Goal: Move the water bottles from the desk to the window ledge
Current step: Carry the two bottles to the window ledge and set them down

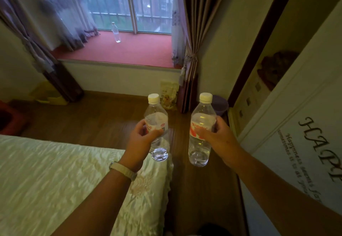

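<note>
I carry two clear water bottles with white caps and red-and-white labels, both upright in front of me. My left hand (141, 139) grips the left bottle (157, 120) around its label. The right bottle (201, 122) is gripped at its middle by my right hand (220, 137). Ahead, a third clear bottle (115, 32) stands upright on the red window ledge (140, 50), close to the glass. The desk is out of view.
A bed with a pale green cover (64, 180) fills the lower left. A wardrobe with lettering (296, 143) lines the right side. Wooden floor (92, 119) runs between them to the ledge. Curtains (196, 31) hang at both window sides; a yellow bag (168, 95) and a purple tub (220, 104) sit below the ledge.
</note>
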### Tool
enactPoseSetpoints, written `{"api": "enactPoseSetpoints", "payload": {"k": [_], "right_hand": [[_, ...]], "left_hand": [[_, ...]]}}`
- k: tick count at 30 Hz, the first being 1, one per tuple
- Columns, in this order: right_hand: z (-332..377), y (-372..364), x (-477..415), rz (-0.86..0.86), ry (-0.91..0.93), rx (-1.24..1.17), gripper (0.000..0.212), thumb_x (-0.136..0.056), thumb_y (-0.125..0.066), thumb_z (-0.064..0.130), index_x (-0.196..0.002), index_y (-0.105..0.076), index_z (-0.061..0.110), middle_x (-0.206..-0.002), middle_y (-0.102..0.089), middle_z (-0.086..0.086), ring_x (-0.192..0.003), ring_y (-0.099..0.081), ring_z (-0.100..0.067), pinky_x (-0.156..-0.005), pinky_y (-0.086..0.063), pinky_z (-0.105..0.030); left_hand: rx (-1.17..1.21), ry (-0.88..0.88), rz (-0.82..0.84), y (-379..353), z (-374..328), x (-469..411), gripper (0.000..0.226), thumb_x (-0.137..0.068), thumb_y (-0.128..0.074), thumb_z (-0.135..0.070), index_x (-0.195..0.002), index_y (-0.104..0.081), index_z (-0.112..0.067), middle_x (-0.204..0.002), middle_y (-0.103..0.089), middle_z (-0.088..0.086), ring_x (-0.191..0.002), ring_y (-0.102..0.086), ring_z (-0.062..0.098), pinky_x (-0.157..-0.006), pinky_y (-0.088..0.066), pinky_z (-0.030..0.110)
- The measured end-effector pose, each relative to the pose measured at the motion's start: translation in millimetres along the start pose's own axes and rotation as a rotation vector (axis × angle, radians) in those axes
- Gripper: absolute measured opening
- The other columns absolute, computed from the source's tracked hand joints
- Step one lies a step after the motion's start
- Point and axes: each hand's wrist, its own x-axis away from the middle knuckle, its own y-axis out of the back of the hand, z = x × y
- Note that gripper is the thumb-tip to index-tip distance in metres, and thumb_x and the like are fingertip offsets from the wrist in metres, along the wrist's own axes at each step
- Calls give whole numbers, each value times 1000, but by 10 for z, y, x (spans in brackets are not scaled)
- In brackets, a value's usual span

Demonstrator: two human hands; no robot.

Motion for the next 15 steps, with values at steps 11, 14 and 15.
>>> {"api": "enactPoseSetpoints", "payload": {"k": [11,14,15], "right_hand": [[66,89,-1764,86,-19,-68,47,-78,-81,22,-118,-56,31,-116,-66,3,-108,-65,-16,-89,-57,-40],[137,231,-2270,108,-18,-94,46,-79,-80,21,-113,-54,36,-116,-65,4,-107,-63,-16,-89,-56,-39],[173,292,-2433,120,-13,-93,48,-79,-80,20,-116,-54,34,-117,-64,3,-108,-62,-16,-89,-56,-39]], "left_hand": [[-22,21,-120,-297,2,-1328,37,-83,-68,2,-117,-63,-13,-104,-74,8,-95,-72,20,-72,-57,23],[-29,8,-158,-572,-57,-1798,36,-84,-66,5,-115,-62,-14,-106,-72,9,-97,-70,22,-74,-57,24],[-24,4,-169,-677,-85,-1948,35,-85,-65,4,-114,-62,-15,-106,-71,9,-98,-70,23,-75,-57,25]]}}
